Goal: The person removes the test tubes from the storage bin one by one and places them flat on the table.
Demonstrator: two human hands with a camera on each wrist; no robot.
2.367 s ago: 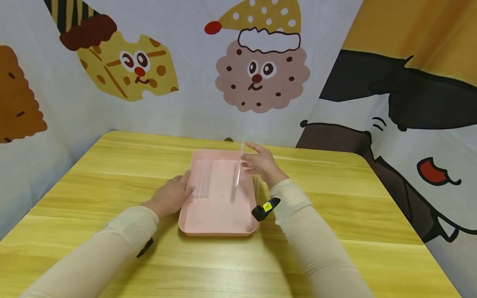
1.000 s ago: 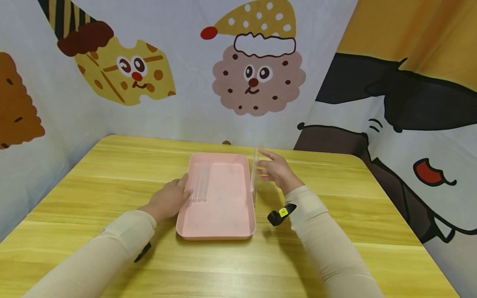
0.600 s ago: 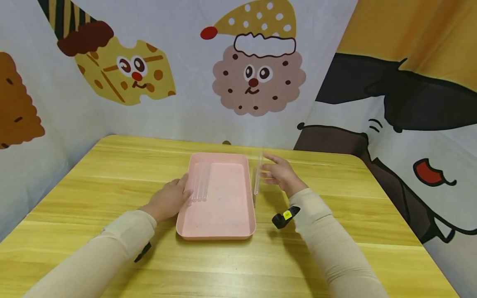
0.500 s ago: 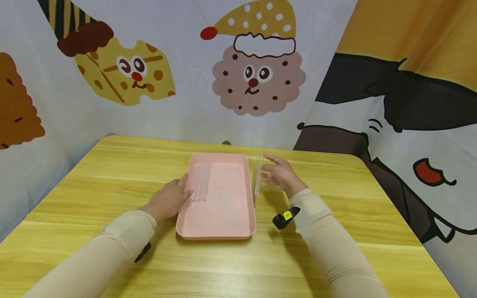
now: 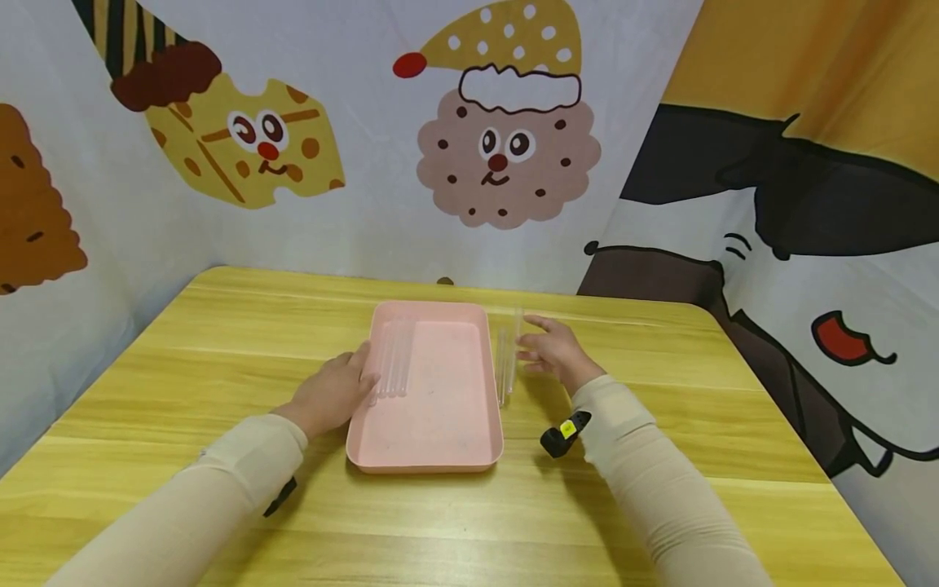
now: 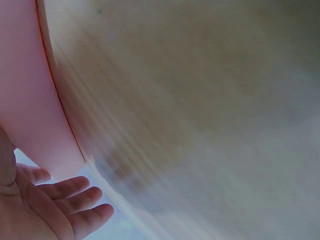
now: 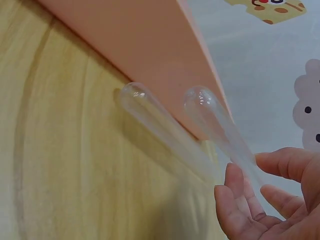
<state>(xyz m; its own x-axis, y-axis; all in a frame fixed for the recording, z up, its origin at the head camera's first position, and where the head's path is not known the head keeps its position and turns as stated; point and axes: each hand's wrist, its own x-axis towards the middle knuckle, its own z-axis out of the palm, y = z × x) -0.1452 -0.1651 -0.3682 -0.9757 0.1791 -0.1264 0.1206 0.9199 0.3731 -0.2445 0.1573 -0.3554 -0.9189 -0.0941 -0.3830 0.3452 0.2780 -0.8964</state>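
In the head view, my right hand (image 5: 555, 350) pinches a clear test tube (image 5: 517, 355) just right of the pink tray (image 5: 425, 469). The right wrist view shows the thumb and a finger on this test tube (image 7: 215, 115), its rounded end tilted above the table. Close beside it, another clear test tube (image 7: 155, 122) lies on the wood along the tray's outer wall (image 7: 140, 45). My left hand (image 5: 333, 390) rests at the tray's left rim; its fingers (image 6: 75, 202) are loosely extended in the left wrist view. Inside the tray, several clear test tubes (image 5: 396, 359) lie in a row at the left.
The tray stands on a yellow wood-grain table (image 5: 645, 456). Behind the table hangs a white cloth (image 5: 374, 228) printed with cartoon food, with a darker printed part (image 5: 675, 155) at the right.
My right hand has carried the test tube from over the tray rightward past its right rim, then lower beside the other tube. My left hand stays at the tray.
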